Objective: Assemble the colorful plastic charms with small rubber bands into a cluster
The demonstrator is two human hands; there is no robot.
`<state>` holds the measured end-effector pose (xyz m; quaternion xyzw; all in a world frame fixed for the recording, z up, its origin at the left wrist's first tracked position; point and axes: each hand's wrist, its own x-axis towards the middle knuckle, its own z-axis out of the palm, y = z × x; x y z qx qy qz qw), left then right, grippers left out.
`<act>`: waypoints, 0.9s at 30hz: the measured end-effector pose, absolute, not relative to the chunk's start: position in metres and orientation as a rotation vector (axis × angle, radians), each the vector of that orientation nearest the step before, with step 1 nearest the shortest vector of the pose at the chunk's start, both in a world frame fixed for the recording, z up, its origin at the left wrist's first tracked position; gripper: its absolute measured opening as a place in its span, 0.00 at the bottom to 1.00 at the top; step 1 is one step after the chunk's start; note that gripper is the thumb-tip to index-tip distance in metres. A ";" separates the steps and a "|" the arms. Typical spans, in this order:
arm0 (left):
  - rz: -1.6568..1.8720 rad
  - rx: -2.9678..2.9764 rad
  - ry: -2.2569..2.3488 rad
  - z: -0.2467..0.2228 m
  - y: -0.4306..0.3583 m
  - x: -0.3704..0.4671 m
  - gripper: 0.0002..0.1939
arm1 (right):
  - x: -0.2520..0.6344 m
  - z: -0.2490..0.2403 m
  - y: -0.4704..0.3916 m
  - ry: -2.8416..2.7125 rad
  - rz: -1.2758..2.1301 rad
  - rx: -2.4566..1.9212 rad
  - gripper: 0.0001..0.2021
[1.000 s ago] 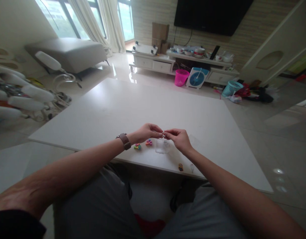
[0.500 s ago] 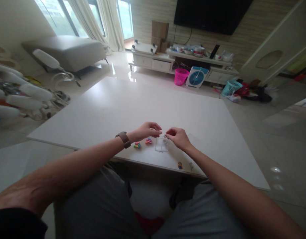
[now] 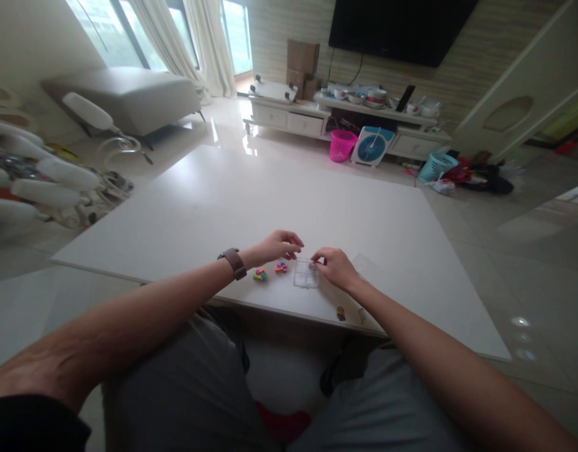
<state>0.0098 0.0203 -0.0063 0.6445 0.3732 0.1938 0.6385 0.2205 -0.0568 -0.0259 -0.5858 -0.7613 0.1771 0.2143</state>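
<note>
A clear divided box (image 3: 306, 276) lies open near the front edge of the white table (image 3: 289, 201). My right hand (image 3: 334, 267) is closed at its right back corner, its fingertips pinching a small round item (image 3: 312, 265) over the box. My left hand (image 3: 283, 244) hovers just left of the box's back edge, fingers apart and holding nothing. Left of the box lie two small heaps of colourful pieces, one pink and orange (image 3: 281, 267), one green and orange (image 3: 259, 274). Right of my right hand, a clear lid (image 3: 364, 266) lies flat, partly covered by the wrist.
A small yellow and blue figure (image 3: 341, 313) lies at the front table edge, beside a faint pale item (image 3: 361, 315). Beyond the table stand a pink basket (image 3: 342, 145), a blue fan (image 3: 372, 145) and a low cabinet. White-padded chairs are at the left.
My right hand has lowered slightly, bringing the small round item down over the box's right back part. My left hand has drawn back slightly to the left.
</note>
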 end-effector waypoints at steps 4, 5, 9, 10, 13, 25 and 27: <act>0.438 1.484 0.882 -0.007 0.023 0.009 0.12 | 0.220 -0.022 -0.057 -2.118 0.433 -1.675 0.06; 0.440 1.487 0.881 -0.009 0.024 0.008 0.12 | 0.220 -0.021 -0.058 -2.132 0.425 -1.703 0.07; 0.445 1.508 0.859 -0.015 0.028 0.007 0.12 | 0.219 -0.018 -0.061 -2.260 0.389 -1.768 0.08; 0.444 1.515 0.857 -0.016 0.029 0.006 0.12 | 0.219 -0.018 -0.061 -2.296 0.390 -1.771 0.08; 0.445 1.535 0.867 -0.017 0.030 0.006 0.11 | 0.218 -0.018 -0.063 -2.356 0.406 -1.771 0.09; 0.389 1.873 1.018 -0.011 0.050 -0.012 0.09 | 0.215 -0.014 -0.067 -2.495 0.272 -1.660 0.09; 0.351 1.992 1.050 -0.011 0.056 -0.018 0.10 | 0.214 -0.012 -0.068 -2.492 0.220 -1.664 0.09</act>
